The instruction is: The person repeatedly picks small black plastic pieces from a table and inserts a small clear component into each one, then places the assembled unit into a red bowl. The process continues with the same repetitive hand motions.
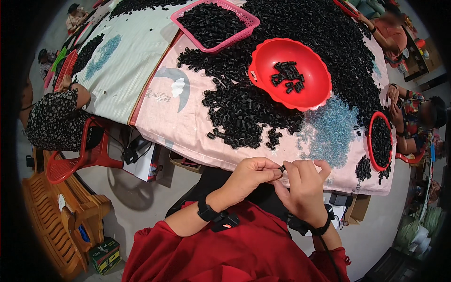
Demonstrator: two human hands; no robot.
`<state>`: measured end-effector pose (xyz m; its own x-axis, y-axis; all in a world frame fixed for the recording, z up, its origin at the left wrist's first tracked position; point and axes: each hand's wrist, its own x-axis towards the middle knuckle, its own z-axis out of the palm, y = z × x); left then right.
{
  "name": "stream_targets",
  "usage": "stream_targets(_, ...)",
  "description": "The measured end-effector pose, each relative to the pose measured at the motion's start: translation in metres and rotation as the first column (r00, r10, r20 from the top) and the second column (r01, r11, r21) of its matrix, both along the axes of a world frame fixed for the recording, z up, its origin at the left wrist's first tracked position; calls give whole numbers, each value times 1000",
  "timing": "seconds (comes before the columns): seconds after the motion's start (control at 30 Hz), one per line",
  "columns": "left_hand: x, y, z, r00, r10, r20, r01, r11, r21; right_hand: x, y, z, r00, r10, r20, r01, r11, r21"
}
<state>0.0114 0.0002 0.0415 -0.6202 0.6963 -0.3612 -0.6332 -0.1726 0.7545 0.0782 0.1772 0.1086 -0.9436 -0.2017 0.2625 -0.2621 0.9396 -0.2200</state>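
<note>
Above my lap, at the table's front edge, my hands meet fingertip to fingertip. My left hand (249, 179) pinches a small black plastic piece (282, 169) between thumb and finger. Closed in beside it, my right hand (301, 187) has its thumb and forefinger at the piece; whatever lies between them is too small to make out. Just beyond my right hand spreads a heap of tiny clear bluish pieces (331, 131). A pile of loose black plastic pieces (239, 117) lies farther left. The red scalloped bowl (312, 63) behind them holds several black pieces.
A pink basket (251, 21) full of black pieces stands at the back. Right of the bluish heap is a red-rimmed tray (372, 141) of black pieces. Other people sit around the table (159, 113). A red chair (66, 167) and wooden bench (51, 211) are at left.
</note>
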Motion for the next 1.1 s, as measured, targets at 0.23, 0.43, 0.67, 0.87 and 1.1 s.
stream_targets(0.23,3,4,-2,1000,-2,31,3,1000,-25,1,0,-6,1000,-11,-8,12,998,66)
stream_targets(0.43,3,7,-9,999,-35,31,35,999,-23,2,-1,-7,1000,15,-4,-15,995,102)
stream_targets(0.67,-3,4,-10,998,-54,29,53,999,9,5,0,-12,999,-18,-47,22,997,76)
stream_targets(0.87,-2,2,-6,985,-94,142,95,995,-5,4,3,-19,997,-4,-79,11,996,91)
stream_targets(1.1,0,-1,-22,980,-145,132,137,988,66,3,8,-17,997,55,-44,-53,997,51)
